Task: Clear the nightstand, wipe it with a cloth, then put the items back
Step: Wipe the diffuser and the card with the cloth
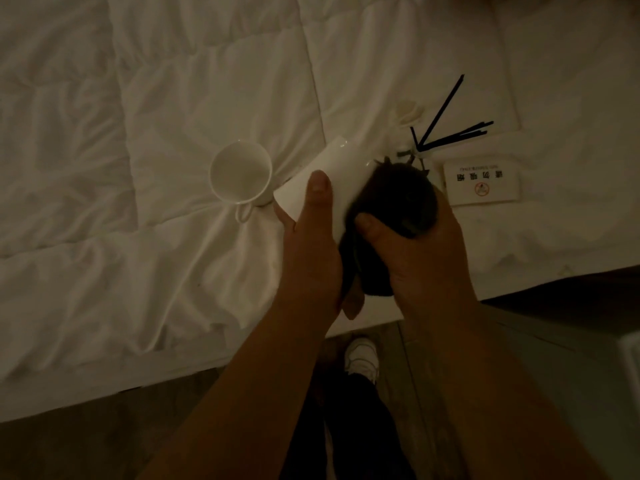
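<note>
The left hand [308, 244] is gripping a white tray [325, 181] at the centre of the frame, its thumb lying flat along the tray's top face and the other fingers curling underneath out of sight. The right hand [415, 251] is clutching a dark cloth [401, 199], bunched into a ball and pressing against the right end of the tray; the thumb is wrapping over the cloth's near side. Both hands are holding these things above a white duvet [138, 98] that is filling the upper and left parts of the frame. A white cup [240, 173] is lying on the duvet just left of the tray, its mouth facing the camera and its handle pointing down. To the upper right of the hands, black reed sticks [450, 133] are fanning out from a small pale bottle, mostly hidden by the cloth. A white no-smoking card [481, 183] is sitting on the duvet just right of the cloth. At the bottom centre, a white shoe [362, 355] is standing on the floor beside the bed edge. The light is dim, so finer detail is hard to tell.
</note>
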The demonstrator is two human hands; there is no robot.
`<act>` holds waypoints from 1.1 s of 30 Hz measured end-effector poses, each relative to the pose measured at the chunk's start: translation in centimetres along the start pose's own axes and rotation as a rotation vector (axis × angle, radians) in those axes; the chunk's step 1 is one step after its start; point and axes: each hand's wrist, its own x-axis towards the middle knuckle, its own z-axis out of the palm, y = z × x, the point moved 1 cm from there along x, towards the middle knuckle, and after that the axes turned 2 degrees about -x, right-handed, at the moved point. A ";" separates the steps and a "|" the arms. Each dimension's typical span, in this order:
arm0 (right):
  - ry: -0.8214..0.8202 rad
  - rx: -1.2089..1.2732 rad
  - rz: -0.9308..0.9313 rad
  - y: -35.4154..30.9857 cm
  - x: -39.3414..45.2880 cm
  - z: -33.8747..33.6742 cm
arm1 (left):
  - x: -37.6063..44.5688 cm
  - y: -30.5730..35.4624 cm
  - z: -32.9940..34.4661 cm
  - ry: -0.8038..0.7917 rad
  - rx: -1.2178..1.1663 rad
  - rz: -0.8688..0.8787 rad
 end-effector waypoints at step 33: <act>-0.157 0.366 0.455 -0.7 1.0 -2.5 | -0.5 2.7 -2.3 -0.514 0.660 0.208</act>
